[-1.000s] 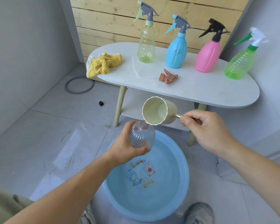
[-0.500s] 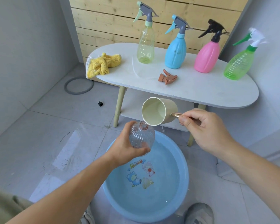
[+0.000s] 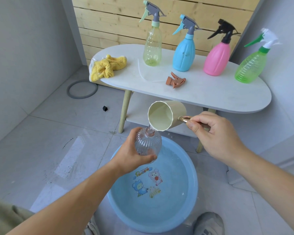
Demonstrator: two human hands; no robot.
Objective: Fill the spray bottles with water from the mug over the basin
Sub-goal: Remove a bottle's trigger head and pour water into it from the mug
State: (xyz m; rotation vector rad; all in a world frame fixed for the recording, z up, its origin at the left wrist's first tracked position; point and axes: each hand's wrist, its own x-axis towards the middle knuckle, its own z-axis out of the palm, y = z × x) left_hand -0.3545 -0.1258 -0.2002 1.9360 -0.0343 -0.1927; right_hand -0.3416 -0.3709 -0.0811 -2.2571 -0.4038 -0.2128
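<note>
Head camera, looking down: the left hand [image 3: 131, 156] gripped a clear ribbed bottle [image 3: 148, 145], fingers wrapped round its belly, holding it capless and tilted over the twelve o'clock rim of the blue basin [image 3: 193, 182]. The basin sat on the tiled floor with water in it and cartoon stickers on its bottom. At two o'clock from the bottle, the right hand [image 3: 215, 134] pinched the shiny handle of the cream mug [image 3: 166, 116], which was tipped nearly on its side, its lip just above the bottle's neck. A thin run of water showed between the two.

Beyond the basin at twelve o'clock stood the white oval worktop [image 3: 202, 95]. Four capped spray bottles stood upright along its far edge: pale yellow [image 3: 152, 50], blue [image 3: 183, 55], pink [image 3: 216, 60] and green [image 3: 251, 67]. A loose orange spray head [image 3: 175, 80] lay on its side near the blue one. A crumpled yellow cloth [image 3: 107, 67] sat at the worktop's nine o'clock end.

A grey shoe [image 3: 209, 223] showed at five o'clock of the basin.
</note>
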